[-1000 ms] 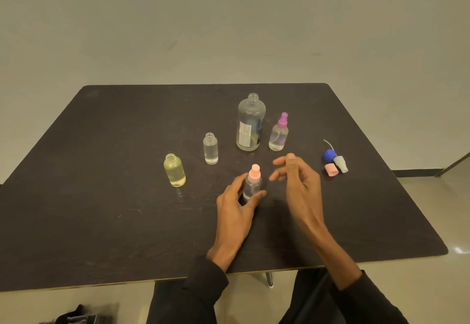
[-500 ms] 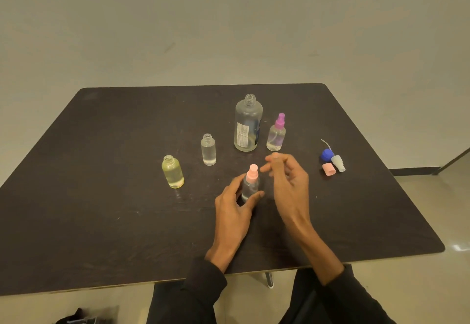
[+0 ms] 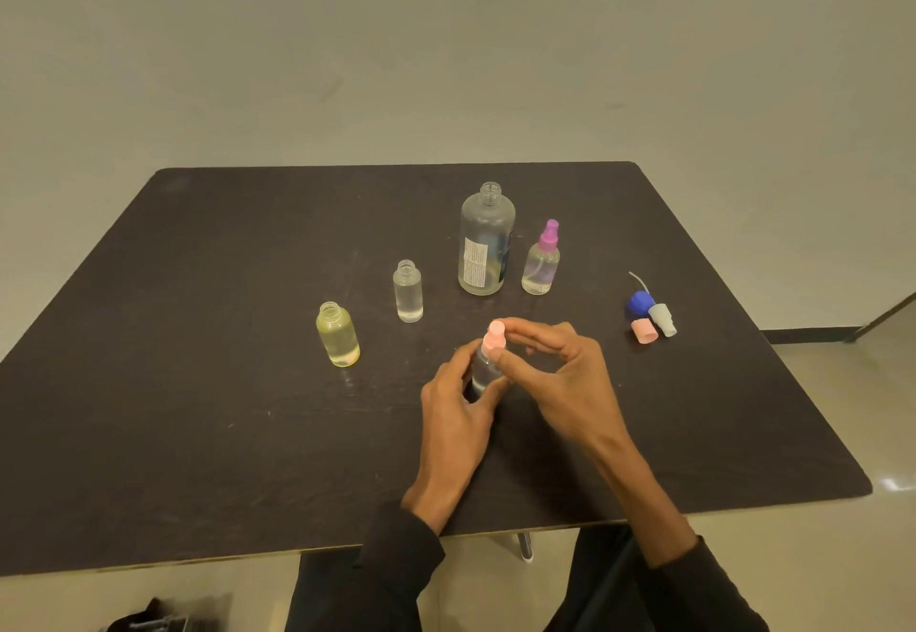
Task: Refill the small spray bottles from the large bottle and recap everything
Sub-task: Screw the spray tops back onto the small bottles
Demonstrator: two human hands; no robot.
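Observation:
A small clear spray bottle [image 3: 483, 368] with a peach spray head [image 3: 494, 335] stands upright on the dark table [image 3: 198, 383]. My left hand [image 3: 458, 408] grips its body. My right hand [image 3: 560, 373] pinches the peach head between thumb and fingers. Behind stands the large clear bottle [image 3: 486, 242], uncapped, with a label. Beside it on the right is a small bottle with a purple spray head [image 3: 542, 259]. Two uncapped small bottles stand to the left: a clear one [image 3: 408, 291] and a yellowish one [image 3: 338, 335].
Loose caps lie at the right of the table: a blue spray head with a tube [image 3: 639, 301], a peach cap [image 3: 644, 331] and a whitish cap [image 3: 663, 318]. A dark object [image 3: 148, 619] lies on the floor at the lower left.
My right hand moved left from mid-air onto the peach spray head and now pinches it. My left hand kept its grip on the bottle.

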